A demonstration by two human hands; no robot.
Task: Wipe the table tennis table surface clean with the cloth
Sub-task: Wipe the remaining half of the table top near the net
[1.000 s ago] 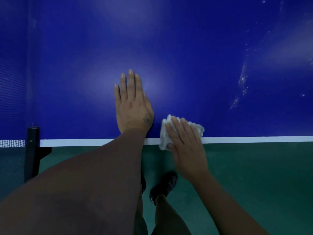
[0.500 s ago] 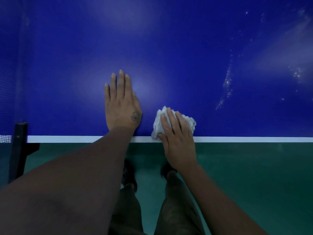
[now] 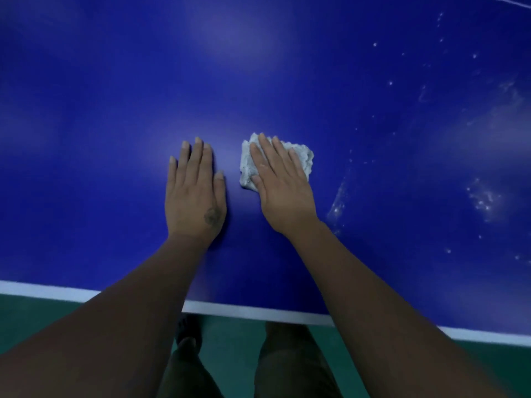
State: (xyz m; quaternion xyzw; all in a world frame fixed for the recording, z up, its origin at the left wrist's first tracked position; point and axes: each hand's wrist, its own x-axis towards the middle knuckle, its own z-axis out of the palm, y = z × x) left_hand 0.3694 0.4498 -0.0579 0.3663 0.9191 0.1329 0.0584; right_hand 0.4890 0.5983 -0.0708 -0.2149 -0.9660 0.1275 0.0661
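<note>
The blue table tennis table (image 3: 258,67) fills most of the view, with a white line (image 3: 253,310) along its near edge. A crumpled white cloth (image 3: 300,156) lies on the surface in the middle. My right hand (image 3: 281,188) lies flat on the cloth with straight fingers and presses it down. To the left of it, my left hand (image 3: 195,193) rests palm down on the bare surface, fingers straight and holding nothing. White specks and smears (image 3: 482,199) mark the table to the right of the cloth.
A green floor (image 3: 43,314) shows below the table edge. My legs in dark trousers (image 3: 290,366) stand close to the edge.
Both hands have slid away from the near edge toward the table's middle, the right one pushing the cloth along. The net post at the left has gone out of view.
</note>
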